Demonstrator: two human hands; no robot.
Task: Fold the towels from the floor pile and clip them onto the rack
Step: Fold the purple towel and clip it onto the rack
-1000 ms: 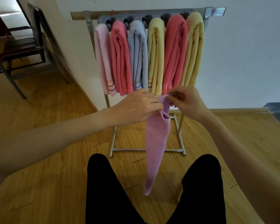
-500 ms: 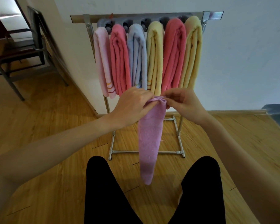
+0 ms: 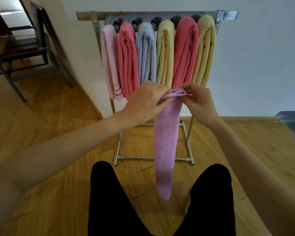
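Compared with a moment ago, the purple towel (image 3: 165,147) has been gathered narrower at its top: where a loose mouth of cloth gaped between the hands a second back, the top edge is now bunched into a tight, layered fold that lies flat between them. The left hand (image 3: 146,101) has closed over the left side of that fold, fingers curled across the cloth and gripping it, while the right hand (image 3: 198,101) pinches the right end of the fold between thumb and fingertips. The hands sit a little lower and closer together than before, just in front of the bottoms of the hanging towels. The towel itself hangs straight down from the grip as a long narrow strip, its tapered lower end dangling between the person's black-trousered knees (image 3: 109,198) and clear of the wooden floor (image 3: 58,193). Behind it stands the metal rack (image 3: 228,14) against the white wall, its row of six clipped towels unchanged: pale pink towel (image 3: 109,62) with orange and red stripes near its hem, coral towel (image 3: 127,60), light blue towel (image 3: 146,53), yellow towel (image 3: 165,53), a second coral one, and a second yellow one at the far right. A dark chair (image 3: 24,53) stands off to the left. I can make out no brand, label or lettering on any towel or on the rack.
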